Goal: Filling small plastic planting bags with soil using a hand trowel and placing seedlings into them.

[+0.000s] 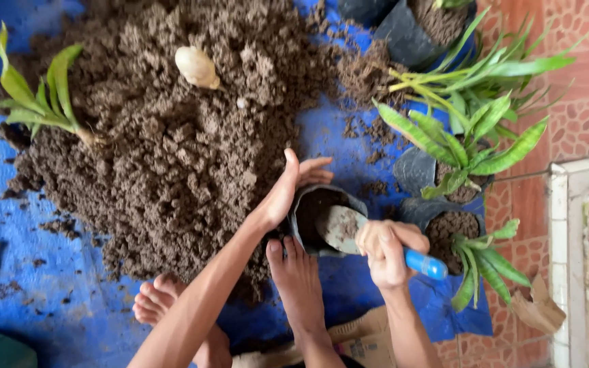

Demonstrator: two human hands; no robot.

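Note:
My left hand [291,185] rests against the rim of a black planting bag [357,204], fingers apart, holding its mouth wide. Dark soil lies inside the bag. My right hand [388,251] grips a trowel with a blue handle [425,264]; its grey blade [341,228] sits over the bag's mouth. My bare feet [294,272] are just below the bag, on a blue tarp [56,300].
A large heap of brown soil [172,129] covers the tarp, with a pale bulb [197,67] on top and a green seedling [39,95] at its left. Potted green plants [472,143] in black bags stand at the right. Beyond them is a red tiled floor [581,116].

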